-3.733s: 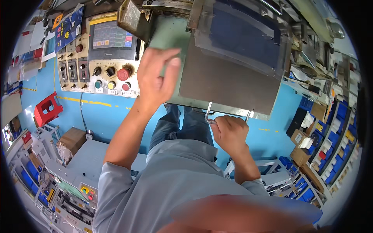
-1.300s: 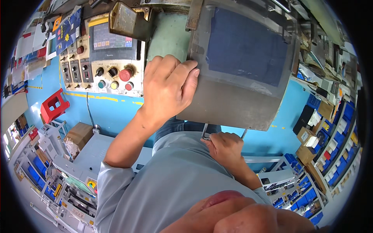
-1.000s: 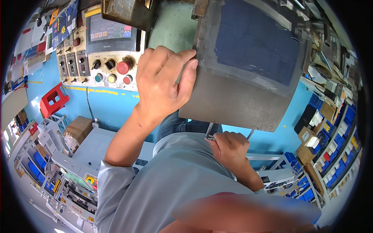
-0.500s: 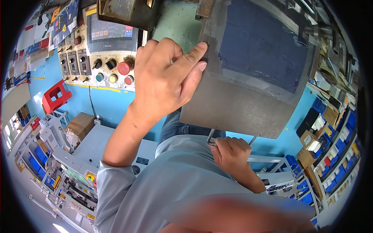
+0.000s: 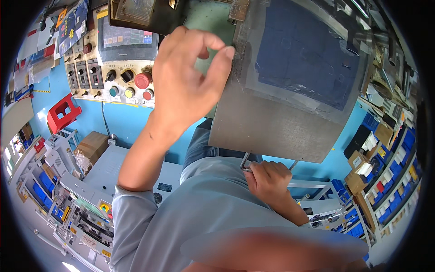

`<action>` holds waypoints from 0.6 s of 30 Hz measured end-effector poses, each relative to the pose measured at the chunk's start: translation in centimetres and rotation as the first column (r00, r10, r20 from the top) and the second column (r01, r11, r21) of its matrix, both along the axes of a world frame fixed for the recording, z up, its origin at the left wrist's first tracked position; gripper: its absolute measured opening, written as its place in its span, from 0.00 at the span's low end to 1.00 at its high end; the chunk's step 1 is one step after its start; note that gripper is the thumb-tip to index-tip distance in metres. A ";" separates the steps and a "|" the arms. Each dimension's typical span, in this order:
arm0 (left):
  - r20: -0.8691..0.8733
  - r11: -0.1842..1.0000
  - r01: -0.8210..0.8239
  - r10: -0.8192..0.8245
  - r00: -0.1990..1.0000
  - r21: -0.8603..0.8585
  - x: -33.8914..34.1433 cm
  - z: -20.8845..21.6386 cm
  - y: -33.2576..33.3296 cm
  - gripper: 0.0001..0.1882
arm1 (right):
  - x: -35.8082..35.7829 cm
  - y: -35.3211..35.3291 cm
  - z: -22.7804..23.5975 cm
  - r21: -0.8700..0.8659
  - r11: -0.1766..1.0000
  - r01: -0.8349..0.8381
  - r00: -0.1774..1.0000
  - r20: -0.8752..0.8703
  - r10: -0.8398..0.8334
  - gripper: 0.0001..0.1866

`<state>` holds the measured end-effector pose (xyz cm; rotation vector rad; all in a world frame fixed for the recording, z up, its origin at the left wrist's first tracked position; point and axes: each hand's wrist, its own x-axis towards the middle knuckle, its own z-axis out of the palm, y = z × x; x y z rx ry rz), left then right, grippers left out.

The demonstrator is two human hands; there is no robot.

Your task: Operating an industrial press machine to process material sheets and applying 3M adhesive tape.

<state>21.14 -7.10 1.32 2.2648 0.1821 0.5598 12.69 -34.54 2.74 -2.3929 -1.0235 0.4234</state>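
A grey metal plate (image 5: 281, 124), covered in part by a dark blue sheet (image 5: 303, 59), lies in front of me. At its left edge is my left hand (image 5: 186, 77), slightly blurred. The thumb and index finger come together in a pinch, the other fingers curled. Whether something small sits between the fingertips cannot be made out. Below the plate's front edge, my right hand (image 5: 269, 179) is wrapped round a thin bent metal handle (image 5: 245, 161). A greenish surface (image 5: 206, 16) shows beyond my left hand.
To the left stands a control panel (image 5: 102, 95) with a screen (image 5: 124, 41), knobs and a red push button (image 5: 143, 80). A red stool (image 5: 63, 113) and a cardboard box (image 5: 93, 147) are on the left. Shelves with blue bins (image 5: 394, 199) line the right.
My left hand has shifted slightly up and left, its index finger drawing back from the plate's edge and bending toward the thumb. My right hand stays on the handle.
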 end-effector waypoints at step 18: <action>-0.250 0.972 0.075 -0.131 0.959 -0.222 0.7 1.5 0.1 0.10 | -0.9 0.2 -0.5 0.041 0.996 0.076 0.985 0.153 -0.082 0.10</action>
